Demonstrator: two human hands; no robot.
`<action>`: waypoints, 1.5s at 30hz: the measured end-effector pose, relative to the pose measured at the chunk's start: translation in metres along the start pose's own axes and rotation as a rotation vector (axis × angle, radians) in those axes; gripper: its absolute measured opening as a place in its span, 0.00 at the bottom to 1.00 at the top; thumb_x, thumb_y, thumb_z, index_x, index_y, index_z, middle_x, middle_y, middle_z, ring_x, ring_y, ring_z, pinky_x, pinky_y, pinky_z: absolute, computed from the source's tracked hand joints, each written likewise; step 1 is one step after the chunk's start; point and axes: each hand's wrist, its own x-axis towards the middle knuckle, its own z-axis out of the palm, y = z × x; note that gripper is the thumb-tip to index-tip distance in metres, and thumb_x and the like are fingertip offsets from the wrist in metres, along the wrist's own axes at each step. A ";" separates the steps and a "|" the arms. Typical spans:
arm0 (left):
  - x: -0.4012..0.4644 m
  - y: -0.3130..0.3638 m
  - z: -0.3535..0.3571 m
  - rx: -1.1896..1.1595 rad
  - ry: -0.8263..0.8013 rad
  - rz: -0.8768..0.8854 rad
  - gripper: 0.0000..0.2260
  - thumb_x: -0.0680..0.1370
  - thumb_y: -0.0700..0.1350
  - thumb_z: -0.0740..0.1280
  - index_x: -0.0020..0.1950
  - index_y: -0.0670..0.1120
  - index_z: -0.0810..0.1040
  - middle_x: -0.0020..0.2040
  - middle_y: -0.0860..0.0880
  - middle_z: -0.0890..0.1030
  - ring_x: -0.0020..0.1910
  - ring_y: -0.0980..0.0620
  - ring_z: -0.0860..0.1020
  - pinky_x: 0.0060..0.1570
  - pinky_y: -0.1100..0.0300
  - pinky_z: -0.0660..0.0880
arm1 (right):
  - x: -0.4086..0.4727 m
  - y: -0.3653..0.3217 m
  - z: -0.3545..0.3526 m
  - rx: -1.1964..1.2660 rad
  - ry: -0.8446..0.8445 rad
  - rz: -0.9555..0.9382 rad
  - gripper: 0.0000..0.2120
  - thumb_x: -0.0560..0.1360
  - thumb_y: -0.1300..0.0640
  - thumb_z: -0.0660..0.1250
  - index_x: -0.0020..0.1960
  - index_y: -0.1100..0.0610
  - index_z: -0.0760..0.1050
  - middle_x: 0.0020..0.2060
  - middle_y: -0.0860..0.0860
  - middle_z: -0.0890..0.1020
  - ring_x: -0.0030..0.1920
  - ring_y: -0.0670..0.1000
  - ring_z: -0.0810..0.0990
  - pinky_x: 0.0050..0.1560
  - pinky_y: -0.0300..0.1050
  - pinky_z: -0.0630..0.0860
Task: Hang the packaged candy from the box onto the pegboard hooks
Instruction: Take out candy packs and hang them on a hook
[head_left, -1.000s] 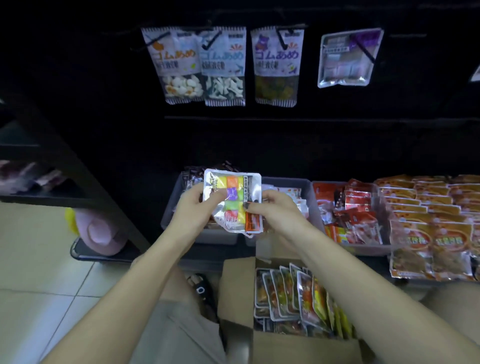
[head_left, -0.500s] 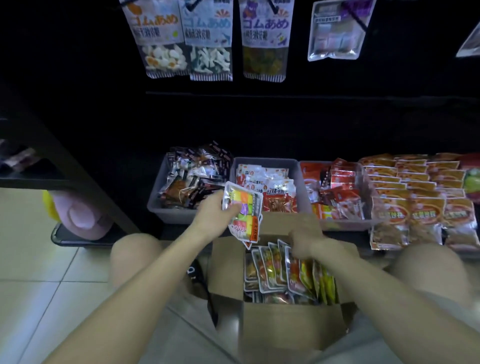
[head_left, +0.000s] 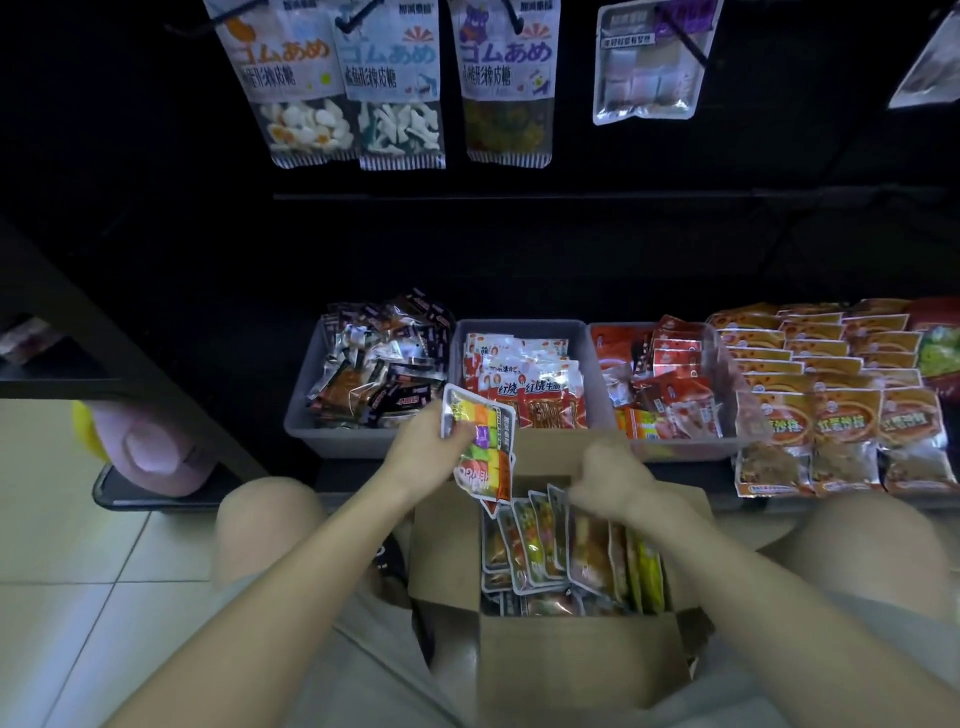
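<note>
Left hand grips a candy pack; blurred right hand curls into the box, grasp unclear.

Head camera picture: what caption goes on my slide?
Left hand holds colourful square candy packet; right hand reaches into brown cardboard box.

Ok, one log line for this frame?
left hand: holds colourful candy packet | right hand: reaching into brown cardboard box | packet unhung

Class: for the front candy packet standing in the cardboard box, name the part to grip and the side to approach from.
Pinch the top edge of the front candy packet, coming from above. The packets stand upright and packed together in the cardboard box, so only their tops are exposed; the box walls block the sides.
</note>
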 end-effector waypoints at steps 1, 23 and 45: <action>0.000 0.003 -0.005 -0.008 0.001 0.010 0.05 0.86 0.45 0.64 0.57 0.51 0.79 0.51 0.58 0.84 0.51 0.59 0.83 0.48 0.62 0.77 | -0.005 -0.006 -0.021 0.143 0.037 -0.045 0.09 0.79 0.55 0.69 0.43 0.59 0.79 0.39 0.53 0.84 0.39 0.51 0.83 0.40 0.42 0.80; -0.032 0.091 -0.117 -0.150 0.137 0.279 0.08 0.83 0.55 0.67 0.58 0.53 0.82 0.50 0.55 0.87 0.49 0.57 0.86 0.47 0.64 0.81 | -0.043 -0.177 -0.170 0.852 0.360 -0.512 0.07 0.74 0.60 0.75 0.39 0.59 0.78 0.24 0.51 0.79 0.24 0.47 0.73 0.30 0.42 0.74; -0.043 0.079 -0.201 -0.190 0.327 0.188 0.20 0.78 0.56 0.75 0.47 0.37 0.82 0.46 0.37 0.85 0.41 0.32 0.82 0.41 0.48 0.75 | -0.035 -0.202 -0.201 1.133 0.073 -0.491 0.15 0.74 0.64 0.76 0.59 0.64 0.78 0.53 0.64 0.86 0.51 0.63 0.88 0.56 0.63 0.84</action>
